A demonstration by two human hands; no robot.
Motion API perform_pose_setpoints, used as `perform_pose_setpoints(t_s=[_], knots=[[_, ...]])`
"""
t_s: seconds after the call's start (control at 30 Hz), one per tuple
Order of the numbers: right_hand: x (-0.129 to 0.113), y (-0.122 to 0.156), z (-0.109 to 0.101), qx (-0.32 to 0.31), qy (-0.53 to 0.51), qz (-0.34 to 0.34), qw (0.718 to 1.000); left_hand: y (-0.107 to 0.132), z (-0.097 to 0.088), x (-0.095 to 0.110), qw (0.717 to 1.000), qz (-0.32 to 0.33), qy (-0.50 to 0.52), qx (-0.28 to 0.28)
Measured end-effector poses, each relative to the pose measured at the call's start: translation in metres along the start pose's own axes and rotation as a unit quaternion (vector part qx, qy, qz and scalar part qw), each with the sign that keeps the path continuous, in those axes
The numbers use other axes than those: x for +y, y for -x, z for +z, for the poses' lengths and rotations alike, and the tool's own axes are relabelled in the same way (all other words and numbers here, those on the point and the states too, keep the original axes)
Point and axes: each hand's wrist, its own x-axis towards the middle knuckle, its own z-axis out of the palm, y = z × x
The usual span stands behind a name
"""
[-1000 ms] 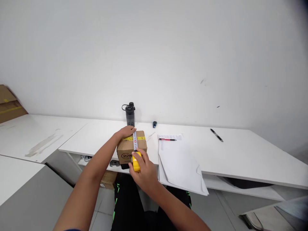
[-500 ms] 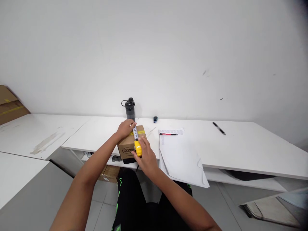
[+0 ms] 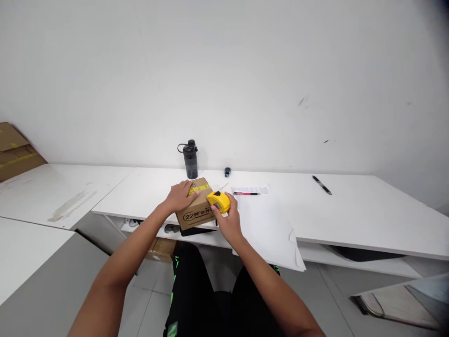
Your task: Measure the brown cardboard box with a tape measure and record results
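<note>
Two things are in hand: a cardboard box (image 3: 196,217), slightly aslant at the near edge of the white desk (image 3: 354,210), and a yellow tape measure (image 3: 219,202) by its right top corner; whether they touch, I cannot tell. The left hand (image 3: 180,196) lies over the box's top, its fingers loosely spread, pressing rather than gripping. The right hand (image 3: 229,219) has its fingers curled around the tape measure, thumb on the near side. The box looks stiff-walled; its contents are hidden, so weight is uncertain, and opposite sides should give the surest hold. The tape measure seems hard and compact, perhaps slippery, best taken around its body.
</note>
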Motion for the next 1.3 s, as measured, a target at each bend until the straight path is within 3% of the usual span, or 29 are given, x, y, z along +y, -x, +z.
perform_pose_setpoints(t_s=[0.1, 0.17, 0.27, 0.33, 0.43, 0.5, 0.57, 0.67, 0.77, 0.9, 1.07, 1.17, 1.3], knots=[[0.008, -0.004, -0.007, 0.054, -0.059, 0.029, 0.996, 0.016, -0.003, -0.015, 0.999, 0.041, 0.017, -0.004], [0.013, -0.01, -0.011, 0.051, -0.101, 0.064, 0.991, 0.029, -0.006, -0.031, 0.996, 0.065, 0.055, 0.014], [0.012, -0.026, -0.011, -0.007, -0.155, 0.093, 0.983, 0.048, 0.003, -0.062, 0.987, 0.039, 0.12, 0.104], [0.004, -0.042, -0.005, -0.071, -0.17, 0.076, 0.98, 0.059, 0.022, -0.079, 0.977, 0.006, 0.142, 0.161], [-0.017, -0.068, 0.014, -0.183, -0.157, 0.019, 0.97, 0.067, 0.057, -0.089, 0.97, -0.016, 0.164, 0.18], [-0.031, -0.083, 0.028, -0.241, -0.119, -0.012, 0.963, 0.067, 0.075, -0.086, 0.955, -0.031, 0.213, 0.203], [-0.041, -0.094, 0.04, -0.28, -0.061, -0.029, 0.958, 0.064, 0.081, -0.076, 0.92, -0.054, 0.3, 0.246], [-0.047, -0.104, 0.054, -0.318, 0.005, -0.05, 0.947, 0.056, 0.07, -0.056, 0.846, -0.081, 0.444, 0.284], [-0.048, -0.108, 0.064, -0.334, 0.026, -0.078, 0.939, 0.051, 0.053, -0.036, 0.794, -0.077, 0.542, 0.263], [-0.051, -0.107, 0.073, -0.363, 0.048, -0.131, 0.922, 0.048, 0.049, -0.017, 0.787, -0.108, 0.562, 0.232], [-0.053, -0.107, 0.075, -0.406, 0.087, -0.196, 0.888, 0.049, 0.054, -0.01, 0.792, -0.087, 0.545, 0.26], [-0.054, -0.109, 0.062, -0.415, 0.105, -0.194, 0.883, 0.052, 0.052, -0.008, 0.806, -0.099, 0.513, 0.279], [-0.054, -0.109, 0.024, -0.405, 0.13, -0.163, 0.89, 0.05, 0.051, -0.009, 0.816, -0.105, 0.481, 0.304]])
